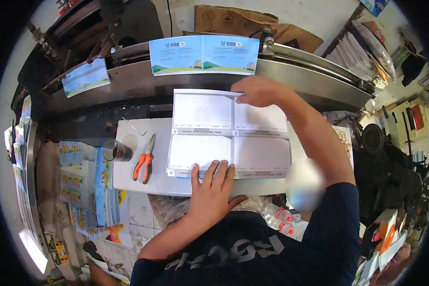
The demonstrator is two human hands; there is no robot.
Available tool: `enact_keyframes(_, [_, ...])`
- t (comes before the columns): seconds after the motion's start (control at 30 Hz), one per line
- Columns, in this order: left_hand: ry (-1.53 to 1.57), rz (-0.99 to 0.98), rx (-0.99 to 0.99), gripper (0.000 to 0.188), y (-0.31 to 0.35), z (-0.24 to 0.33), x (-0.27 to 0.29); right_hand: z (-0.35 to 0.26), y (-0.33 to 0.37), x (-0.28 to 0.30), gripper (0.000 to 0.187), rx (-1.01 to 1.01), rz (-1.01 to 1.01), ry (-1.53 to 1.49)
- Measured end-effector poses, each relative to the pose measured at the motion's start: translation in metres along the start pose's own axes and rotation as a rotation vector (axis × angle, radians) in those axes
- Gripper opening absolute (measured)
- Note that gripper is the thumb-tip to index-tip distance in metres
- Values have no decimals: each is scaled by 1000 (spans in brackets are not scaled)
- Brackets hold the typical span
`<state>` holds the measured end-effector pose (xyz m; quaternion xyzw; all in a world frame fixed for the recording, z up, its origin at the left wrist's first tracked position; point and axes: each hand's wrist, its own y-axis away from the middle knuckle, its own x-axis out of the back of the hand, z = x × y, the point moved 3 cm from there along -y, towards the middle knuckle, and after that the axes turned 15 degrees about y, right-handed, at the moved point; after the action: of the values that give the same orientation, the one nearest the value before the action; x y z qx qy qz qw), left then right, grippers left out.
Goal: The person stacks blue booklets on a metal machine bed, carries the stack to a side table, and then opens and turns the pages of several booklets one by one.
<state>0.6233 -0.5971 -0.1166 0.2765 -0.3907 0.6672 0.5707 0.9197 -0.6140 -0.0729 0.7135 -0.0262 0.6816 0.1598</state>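
Note:
A stack of printed white sheets (202, 112), divided into ruled panels with grey bands, lies on the white worktable (128, 178). My left hand (209, 190) rests palm down on the stack's near edge, its fingers stretched out and spread. At the far edge, my right hand (255, 90) has its fingers closed on the paper, near the middle of that side. How many sheets it pinches is hidden. Left of the stack are pliers (145, 159) with orange handles, a dark drinking glass (117, 150) and a thin metal rod (134, 127).
Beyond the table runs a long metal machine bar (128, 78), with blue printed sheets (205, 55) leaning on it and another blue sheet (86, 78) further left. Piles of printed booklets (78, 186) stand at lower left. Plastic bottles (279, 214) lie below the table's near edge.

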Motion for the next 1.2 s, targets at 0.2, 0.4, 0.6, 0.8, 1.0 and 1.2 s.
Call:
enact_keyframes(0.2, [-1,-17,21,79,3,-2,1,-15,13,29,32,-12,-27,-53])
enact_keyframes(0.4, [5,-48,38,79,14,-12,-6,-39,29,141,34,-220,920,300])
enact_keyframes(0.6, [71,-21,-1,76,10,-9,7,-42,-53,96,40,-58,1005,604])
enact_keyframes(0.8, [138,-3,-41,73,19,-14,7,-55,-38,17,37,-58,412,334])
enact_keyframes(1.0, [184,190,-74,63,32,-25,9,-130,96,-11,81,66,-10,159])
enact_keyframes(1.2, [162,531,-115,58,36,-24,7,-121,108,-13,60,163,-23,72])
